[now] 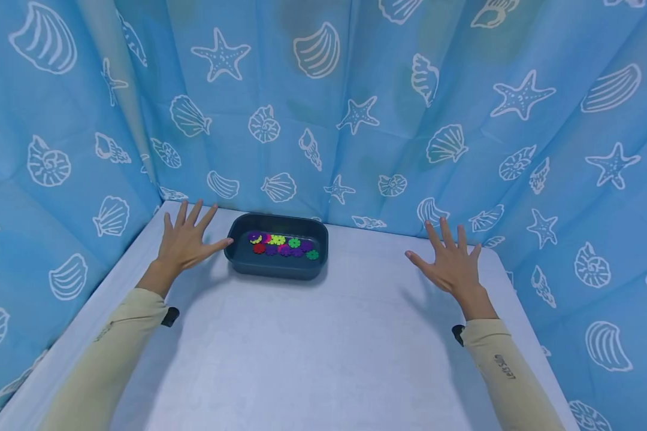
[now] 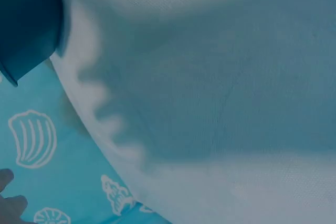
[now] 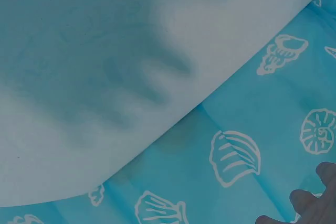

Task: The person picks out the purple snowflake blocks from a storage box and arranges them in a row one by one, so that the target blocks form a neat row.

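Observation:
A dark blue-grey plastic basin (image 1: 280, 270) stands near the back edge of the table, left of the middle. Several small flower-shaped discs (image 1: 286, 250) in purple, yellow, green, red and pink lie on its bottom. My left hand (image 1: 183, 244) is spread with straight fingers just left of the basin, its thumb tip close to the rim; whether it touches, I cannot tell. Far to the right, my right hand (image 1: 453, 266) is held spread over the table, holding nothing. The left wrist view catches the basin's side (image 2: 29, 19) and some fingertips (image 2: 13, 205); fingertips (image 3: 302, 203) also show in the right wrist view.
A white-covered table (image 1: 323, 347) lies under both hands, with their shadows on it. Blue curtains (image 1: 313, 120) printed with white shells and starfish hang behind the table and at both sides, close to its edges.

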